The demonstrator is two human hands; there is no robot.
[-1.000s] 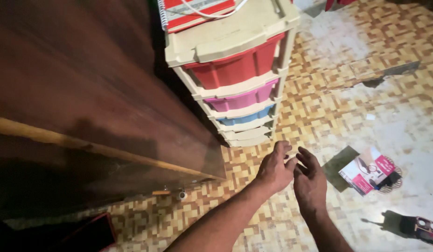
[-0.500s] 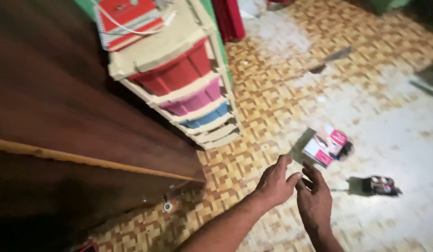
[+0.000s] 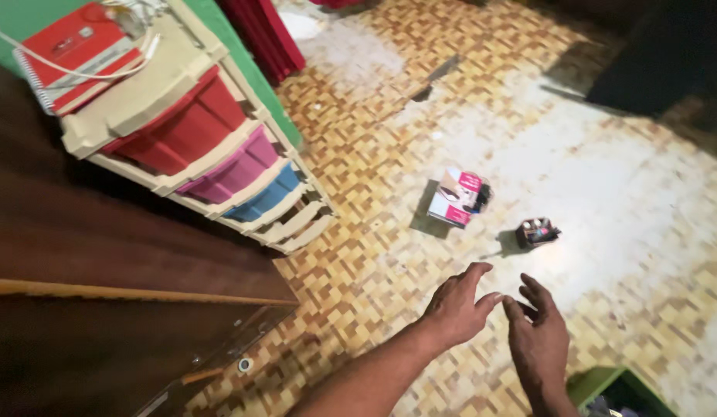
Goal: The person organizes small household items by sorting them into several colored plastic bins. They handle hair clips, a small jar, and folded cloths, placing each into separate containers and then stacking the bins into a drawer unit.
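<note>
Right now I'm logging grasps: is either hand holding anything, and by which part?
Nothing is held. The left hand and right hand are both open and empty above the patterned floor, fingers spread.

We see the drawer unit (image 3: pixel 196 147) at ten o'clock, a notebook (image 3: pixel 73 50) on it; a box (image 3: pixel 457 198) and small container (image 3: pixel 537 232) lie at twelve, beyond both hands.
</note>
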